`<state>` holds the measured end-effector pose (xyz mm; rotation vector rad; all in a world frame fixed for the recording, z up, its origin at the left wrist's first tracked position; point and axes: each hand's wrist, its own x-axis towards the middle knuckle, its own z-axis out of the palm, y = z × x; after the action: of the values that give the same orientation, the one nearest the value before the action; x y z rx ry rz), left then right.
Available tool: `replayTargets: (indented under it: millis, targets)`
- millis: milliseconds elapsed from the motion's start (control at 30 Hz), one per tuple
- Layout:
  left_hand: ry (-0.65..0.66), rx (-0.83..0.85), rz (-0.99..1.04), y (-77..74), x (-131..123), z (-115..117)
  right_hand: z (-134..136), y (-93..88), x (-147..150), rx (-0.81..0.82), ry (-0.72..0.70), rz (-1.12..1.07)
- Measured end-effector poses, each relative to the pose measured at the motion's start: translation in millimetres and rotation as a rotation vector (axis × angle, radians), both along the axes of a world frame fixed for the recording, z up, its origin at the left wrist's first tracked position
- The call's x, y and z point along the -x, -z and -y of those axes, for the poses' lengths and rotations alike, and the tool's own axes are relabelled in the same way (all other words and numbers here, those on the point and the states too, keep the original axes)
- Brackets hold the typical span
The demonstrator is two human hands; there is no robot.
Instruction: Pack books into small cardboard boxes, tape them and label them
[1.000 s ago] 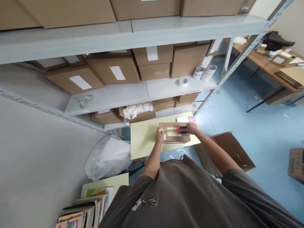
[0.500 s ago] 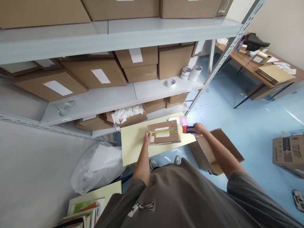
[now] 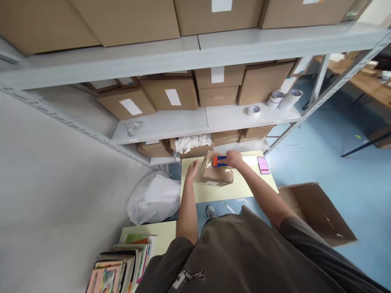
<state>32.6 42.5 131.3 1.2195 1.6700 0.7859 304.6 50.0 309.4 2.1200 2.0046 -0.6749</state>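
A taped cardboard box point(image 3: 216, 176) sits tilted towards me on the pale yellow table point(image 3: 200, 196), with shiny clear tape along its top. My right hand point(image 3: 233, 159) is closed round the handle of a blue and orange tape dispenser point(image 3: 220, 161), whose orange end is against the top of the box. Just left of the box is my left hand point(image 3: 192, 170), its fingers drawn together. Whether they touch the box or pinch anything is too small to tell. To the right on the table lies a phone point(image 3: 263, 165) with a pink screen.
Metal shelving point(image 3: 159, 122) with cardboard boxes stands ahead; tape rolls point(image 3: 253, 110) sit on its middle shelf. An opened carton point(image 3: 320, 211) lies on the floor at right. At left are a white plastic bag point(image 3: 154, 199) and stacked books point(image 3: 122, 260).
The box has been turned and tilted. My right hand has brought the tape dispenser from beyond its right end onto its top. My left hand has come off the box's left end. The view has shifted left.
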Motion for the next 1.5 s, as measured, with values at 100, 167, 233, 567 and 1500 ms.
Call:
replayTargets:
  millis: [100,167,233,567,1500]
  targets:
    - [0.136,-0.027,0.075,-21.4,-7.3,1.7,-4.2,0.8,37.5,0.001,-0.043,-0.004]
    - [0.149,-0.023,0.045,-30.6,-15.7,2.4,-5.6,2.1,50.7,0.000,-0.068,0.003]
    - [0.142,-0.015,0.012,-34.7,-25.8,3.0,-6.9,3.2,53.4,-0.004,-0.087,0.010]
    - [0.091,0.067,-0.144,-22.8,-108.7,13.5,7.3,18.9,-122.5,0.022,-0.026,0.039]
    - [0.054,0.041,-0.248,-22.6,-129.0,14.2,111.8,188.1,-187.9,0.081,0.526,-0.337]
